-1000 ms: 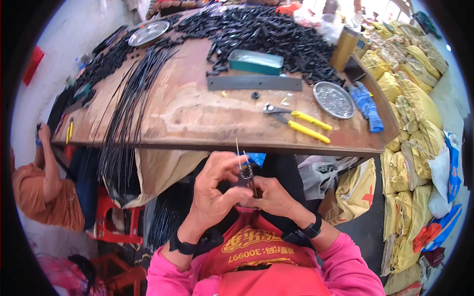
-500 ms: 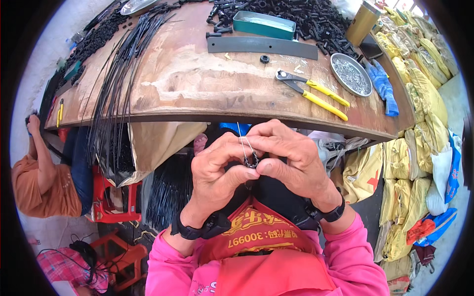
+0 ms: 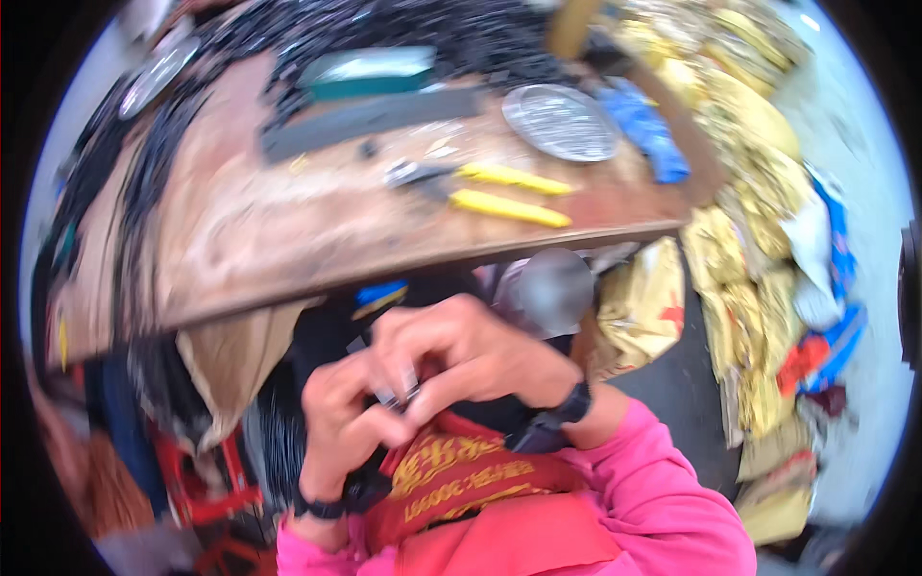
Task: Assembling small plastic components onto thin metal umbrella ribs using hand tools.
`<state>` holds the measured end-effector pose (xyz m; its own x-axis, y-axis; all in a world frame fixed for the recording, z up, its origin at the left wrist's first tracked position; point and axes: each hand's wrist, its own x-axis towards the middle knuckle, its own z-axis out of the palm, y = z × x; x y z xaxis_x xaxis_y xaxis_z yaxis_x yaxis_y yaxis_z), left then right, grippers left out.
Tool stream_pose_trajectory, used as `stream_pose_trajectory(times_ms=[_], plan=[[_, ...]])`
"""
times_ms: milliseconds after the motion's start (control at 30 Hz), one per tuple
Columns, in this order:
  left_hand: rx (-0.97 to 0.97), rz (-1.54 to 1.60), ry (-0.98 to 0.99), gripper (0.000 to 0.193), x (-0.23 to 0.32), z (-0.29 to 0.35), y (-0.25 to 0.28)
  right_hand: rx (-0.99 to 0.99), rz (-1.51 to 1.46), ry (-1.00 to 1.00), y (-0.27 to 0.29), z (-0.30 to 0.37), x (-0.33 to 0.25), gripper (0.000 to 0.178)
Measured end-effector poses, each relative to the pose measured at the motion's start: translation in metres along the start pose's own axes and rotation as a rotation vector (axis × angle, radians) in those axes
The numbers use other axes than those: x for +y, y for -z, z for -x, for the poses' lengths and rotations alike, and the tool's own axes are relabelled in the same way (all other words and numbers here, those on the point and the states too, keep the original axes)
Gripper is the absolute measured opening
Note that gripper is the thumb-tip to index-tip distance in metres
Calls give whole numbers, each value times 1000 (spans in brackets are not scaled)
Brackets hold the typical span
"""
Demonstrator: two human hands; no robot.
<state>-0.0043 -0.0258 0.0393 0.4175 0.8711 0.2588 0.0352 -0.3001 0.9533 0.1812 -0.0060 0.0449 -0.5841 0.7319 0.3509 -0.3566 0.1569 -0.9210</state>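
In front of my red apron (image 3: 519, 538), just off the table's near edge, my two hands meet. My left hand (image 3: 338, 413) is closed, fingertips bent toward the right hand. My right hand (image 3: 471, 355) pinches from the other side, thumb and fingers together. Between their fingertips sits a small dark metal piece (image 3: 412, 393) with a silvery glint; motion blur and my fingers hide most of it. On the table beyond them lie yellow-handled pliers (image 3: 514, 192), apart from both hands.
The wooden table (image 3: 240, 221) carries a grey metal strip (image 3: 375, 123), a green box (image 3: 370, 77), heaped black parts (image 3: 461, 43), a round dish of small metal bits (image 3: 562, 123) and a blue glove (image 3: 645, 130). Yellow sacks (image 3: 759, 307) line the right; a red stool (image 3: 206, 480) stands left.
The whole view has swung and tilted, so the table slid left in the picture and blurred. My hands stay together, drawn closer; the thin wire between them no longer shows clearly.
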Motion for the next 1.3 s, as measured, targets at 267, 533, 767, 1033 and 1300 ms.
stream_pose_trajectory(times_ms=[267, 533, 767, 1033, 1300], plan=[[173, 146, 54, 66, -14, 13, -2, -45, 39, 70, -4, 1, 17, 31], [311, 56, 0, 41, -18, 13, -6, 40, 47, 15, -5, 1, 2, 29], [38, -177, -40, 28, -22, 17, 15, 89, 30, 39, -10, -2, 4, 29], [161, 183, -2, 64, -7, 3, -1, 122, 39, 72, -16, -8, 14, 24], [373, 300, -102, 23, -15, -25, -5, 317, 483, 157, -16, -2, -9, 19]])
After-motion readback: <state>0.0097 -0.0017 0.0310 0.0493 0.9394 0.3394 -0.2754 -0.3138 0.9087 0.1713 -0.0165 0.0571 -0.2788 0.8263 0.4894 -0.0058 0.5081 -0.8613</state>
